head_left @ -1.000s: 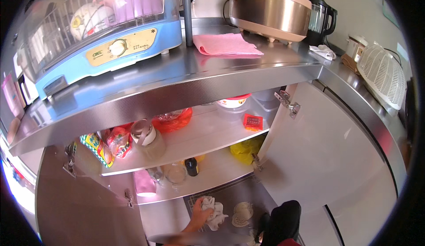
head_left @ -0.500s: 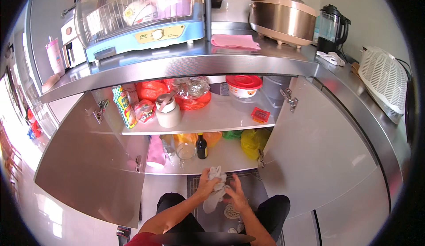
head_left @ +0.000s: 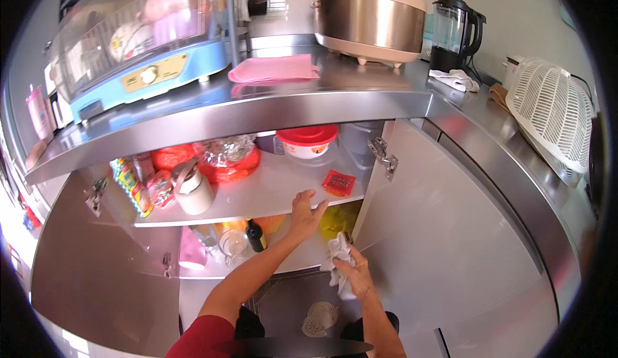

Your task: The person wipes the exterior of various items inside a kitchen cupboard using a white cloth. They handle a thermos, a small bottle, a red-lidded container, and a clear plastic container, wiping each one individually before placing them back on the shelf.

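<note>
My left hand (head_left: 305, 216) reaches to the front edge of the cabinet's upper shelf (head_left: 264, 194). Its fingers are spread and hold nothing. Just beyond them, to the right, lies a small red packet (head_left: 338, 183). My right hand (head_left: 356, 273) is closed round a crumpled white cloth (head_left: 341, 264), low in front of the right cabinet door (head_left: 450, 229). Behind the left hand, a yellow plastic bag (head_left: 336, 221) shows in part on the lower shelf. A clear tub with a red lid (head_left: 308, 136) stands farther back on the upper shelf.
Both cabinet doors stand wide. A lidded white jar (head_left: 193, 194), a patterned can (head_left: 132, 187) and red bags (head_left: 228, 168) crowd the upper shelf's left. Below are a dark bottle (head_left: 255, 235) and a glass jar (head_left: 233, 243). The steel countertop (head_left: 373, 87) overhangs the shelves.
My left hand has let go of the white cloth and moved up and forward to the upper shelf. The cloth is now in my right hand alone. The view has shifted right.
</note>
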Demonstrator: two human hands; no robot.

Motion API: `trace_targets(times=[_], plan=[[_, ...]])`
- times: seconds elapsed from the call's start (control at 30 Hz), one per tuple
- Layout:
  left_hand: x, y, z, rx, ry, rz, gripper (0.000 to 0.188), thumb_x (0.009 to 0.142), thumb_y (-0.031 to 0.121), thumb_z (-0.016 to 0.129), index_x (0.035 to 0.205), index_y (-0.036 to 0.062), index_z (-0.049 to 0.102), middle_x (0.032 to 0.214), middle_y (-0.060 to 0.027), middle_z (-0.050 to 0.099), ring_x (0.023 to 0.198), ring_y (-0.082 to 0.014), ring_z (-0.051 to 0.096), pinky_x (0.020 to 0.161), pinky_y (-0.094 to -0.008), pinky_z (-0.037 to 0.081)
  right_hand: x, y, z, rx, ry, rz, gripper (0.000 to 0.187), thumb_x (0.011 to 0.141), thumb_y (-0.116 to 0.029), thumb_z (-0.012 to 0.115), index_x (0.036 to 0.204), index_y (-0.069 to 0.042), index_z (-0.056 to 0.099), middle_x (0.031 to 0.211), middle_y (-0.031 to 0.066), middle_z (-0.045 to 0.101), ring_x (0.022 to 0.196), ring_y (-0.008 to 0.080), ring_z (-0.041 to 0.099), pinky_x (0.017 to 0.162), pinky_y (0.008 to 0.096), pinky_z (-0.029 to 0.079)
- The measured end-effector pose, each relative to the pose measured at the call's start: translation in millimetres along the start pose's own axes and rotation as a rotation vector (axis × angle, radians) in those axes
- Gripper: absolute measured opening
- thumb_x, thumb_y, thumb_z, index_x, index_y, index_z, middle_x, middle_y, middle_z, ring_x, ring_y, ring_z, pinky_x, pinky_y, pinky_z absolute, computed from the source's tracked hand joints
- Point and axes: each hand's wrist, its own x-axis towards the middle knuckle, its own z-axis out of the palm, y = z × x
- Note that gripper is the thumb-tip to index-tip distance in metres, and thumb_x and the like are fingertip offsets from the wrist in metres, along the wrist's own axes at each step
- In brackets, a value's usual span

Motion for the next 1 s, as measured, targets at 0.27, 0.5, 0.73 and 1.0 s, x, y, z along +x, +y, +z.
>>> trace_targets(times=[0.27,0.5,0.73,1.0], plan=[[53,28,67,0.402,-0.067,-0.551,0.066,0.065,0.045,0.077,0.111,0.0042,0.052,0.113,-0.0152,0.053,0.112,-0.0345,0.043,0.094,-0.0506,0.032,-3,-7,-6,-0.243,0.082,0.113,0.061,0.075,-0.016,0.073,0.129,-0.003,0.049,0.103,0.0072,0.062,0.091,0.0135,0.056,0.085,0.0281,0.044],[57,-29,88,-0.396,0.049,-0.395,0.055,0.061,0.016,0.081,0.103,0.0045,0.048,0.097,-0.0133,0.06,0.088,-0.0252,0.057,0.075,-0.0343,0.045,-13,-6,-9,-0.243,0.132,0.052,0.058,0.075,-0.012,0.072,0.127,-0.003,0.05,0.099,0.0047,0.063,0.087,0.0119,0.057,0.079,0.0266,0.046],[28,-23,72,-0.266,0.025,0.029,0.026,0.072,0.007,0.07,0.082,0.0045,0.046,0.084,-0.0051,0.056,0.073,-0.0136,0.052,0.066,-0.0288,0.045,-15,-30,5,-0.007,0.22,-0.051,0.052,0.078,-0.005,0.068,0.126,-0.002,0.05,0.098,0.0024,0.062,0.084,0.0104,0.057,0.074,0.0254,0.048],[-62,47,-4,-1.243,-0.19,-0.678,0.021,0.085,0.003,0.056,0.083,0.0104,0.036,0.092,-0.0044,0.053,0.075,-0.0133,0.055,0.069,-0.0264,0.049,-14,-30,25,-0.641,0.669,-0.514,0.046,0.078,-0.009,0.064,0.123,-0.007,0.053,0.098,0.0092,0.056,0.084,0.0193,0.057,0.072,0.0302,0.048]])
